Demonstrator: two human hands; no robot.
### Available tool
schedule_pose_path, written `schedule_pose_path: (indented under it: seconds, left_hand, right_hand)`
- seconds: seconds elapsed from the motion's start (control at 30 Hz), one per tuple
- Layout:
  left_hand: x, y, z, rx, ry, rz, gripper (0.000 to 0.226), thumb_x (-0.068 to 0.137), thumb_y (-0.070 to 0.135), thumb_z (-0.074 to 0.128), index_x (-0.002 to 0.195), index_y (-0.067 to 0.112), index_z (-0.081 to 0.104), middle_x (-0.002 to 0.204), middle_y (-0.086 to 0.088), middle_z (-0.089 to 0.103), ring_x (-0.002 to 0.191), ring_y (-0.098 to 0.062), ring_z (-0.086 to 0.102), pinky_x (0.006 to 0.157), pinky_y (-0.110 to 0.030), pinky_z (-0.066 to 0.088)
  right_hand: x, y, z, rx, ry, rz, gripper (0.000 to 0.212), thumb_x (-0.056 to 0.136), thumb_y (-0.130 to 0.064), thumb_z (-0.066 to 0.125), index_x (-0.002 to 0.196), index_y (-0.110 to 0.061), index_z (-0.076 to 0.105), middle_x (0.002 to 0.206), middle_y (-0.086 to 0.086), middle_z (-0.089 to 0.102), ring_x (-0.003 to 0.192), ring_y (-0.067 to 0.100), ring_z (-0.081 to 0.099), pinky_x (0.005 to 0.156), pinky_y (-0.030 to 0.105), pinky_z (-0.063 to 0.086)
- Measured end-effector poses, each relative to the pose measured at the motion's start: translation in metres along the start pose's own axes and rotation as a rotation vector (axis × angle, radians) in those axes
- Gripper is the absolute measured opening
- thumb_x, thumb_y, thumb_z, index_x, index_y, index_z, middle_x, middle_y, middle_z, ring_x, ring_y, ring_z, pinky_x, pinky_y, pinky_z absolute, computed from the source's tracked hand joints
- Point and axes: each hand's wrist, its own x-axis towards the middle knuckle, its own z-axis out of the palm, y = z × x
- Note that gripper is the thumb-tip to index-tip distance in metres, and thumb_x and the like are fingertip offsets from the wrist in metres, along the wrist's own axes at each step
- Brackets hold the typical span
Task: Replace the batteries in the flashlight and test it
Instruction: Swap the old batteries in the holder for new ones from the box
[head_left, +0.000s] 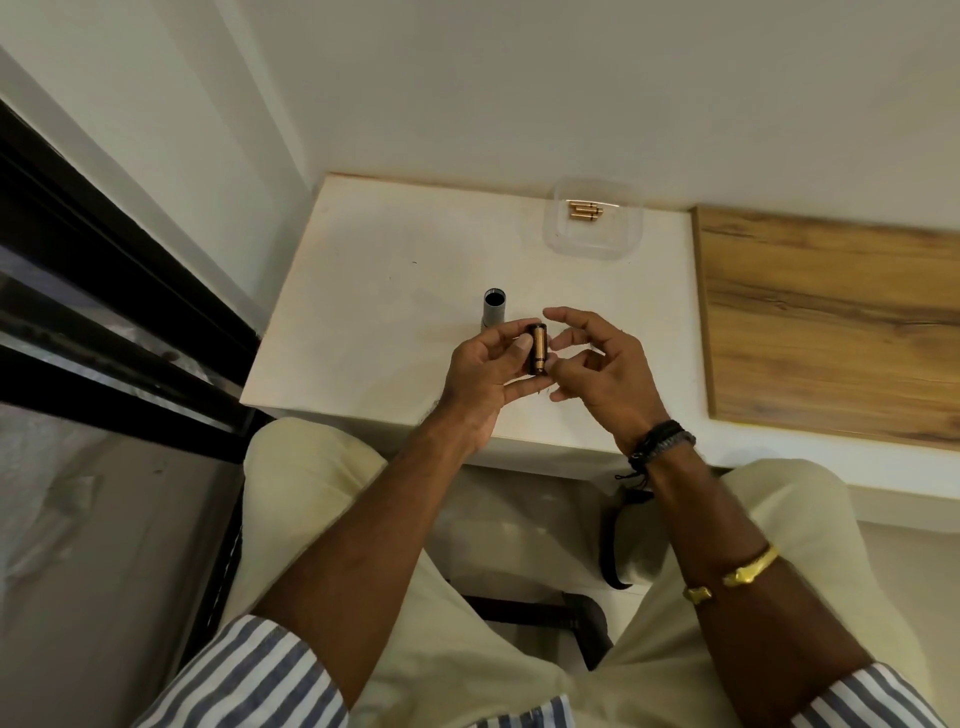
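A white table (374, 270) stands in the corner of pale walls, with a wood-grain panel (831, 322) lying against its right edge and a dark window frame (104, 249) to the left. The person sits at it in beige trousers (311, 467) and rolled striped sleeves (249, 670), both forearms reaching over the near edge. The right arm carries a gold bangle (748, 571) and dark cord bands (660, 447) at the wrist.

At the far right corner of the table sits a clear plastic container (571, 244), and in it lie a few gold-coloured batteries (584, 210). Well in front of it, the grey flashlight body (492, 310) stands upright on the table, open end up, just behind the hands.

The left hand (483, 374) pinches a black battery holder (537, 349) between thumb and fingers, upright above the table's near part, a gold cell showing in its side. The right hand (597, 374) is beside it, fingers spread and loosely curved around nothing, one fingertip meeting the holder's lower right end.
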Motion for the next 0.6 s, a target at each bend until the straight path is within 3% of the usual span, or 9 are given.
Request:
schedule_pose_path:
  seconds: [0.07,0.23,0.43,0.6]
  left_hand:
    - [-0.0004,0.0019,0.0001,-0.015,0.005,-0.008,0.028,0.099,0.012,0.059,0.126,0.007,0.064,0.113,-0.018,0.072,0.096,-0.033,0.074,0.083,-0.043,0.061]
    - [-0.0004,0.0016,-0.002,0.008,0.005,-0.016,0.029,0.099,0.014,0.061,0.126,0.004,0.065,0.118,-0.019,0.071,0.099,-0.032,0.074,0.081,-0.039,0.061]
    - [0.0015,0.001,-0.0008,0.025,0.045,-0.039,0.026,0.094,0.019,0.068,0.115,0.003,0.068,0.108,-0.017,0.075,0.094,-0.032,0.075,0.079,-0.038,0.061]
    - [0.0027,0.0002,-0.0026,0.005,0.039,-0.025,0.026,0.095,0.012,0.066,0.118,0.0,0.067,0.109,-0.017,0.074,0.097,-0.031,0.074,0.083,-0.04,0.061]
  right_hand:
    - [0.0003,0.0011,-0.003,-0.068,-0.027,-0.028,0.046,0.088,-0.011,0.074,0.127,-0.035,0.068,0.108,-0.005,0.067,0.069,0.021,0.073,0.09,0.056,0.059]
    - [-0.0002,0.0002,-0.0042,-0.089,-0.005,-0.06,0.04,0.087,-0.006,0.075,0.124,-0.021,0.071,0.117,0.001,0.067,0.071,0.017,0.072,0.071,0.05,0.064]
    - [0.0006,0.0052,-0.006,-0.111,0.012,-0.035,0.034,0.084,-0.014,0.076,0.118,-0.02,0.071,0.108,-0.003,0.076,0.075,0.022,0.076,0.087,0.055,0.06]
    - [0.0008,0.0053,0.0008,-0.109,0.091,-0.054,0.032,0.083,-0.011,0.076,0.113,-0.018,0.071,0.11,-0.004,0.075,0.079,0.021,0.076,0.083,0.048,0.063]
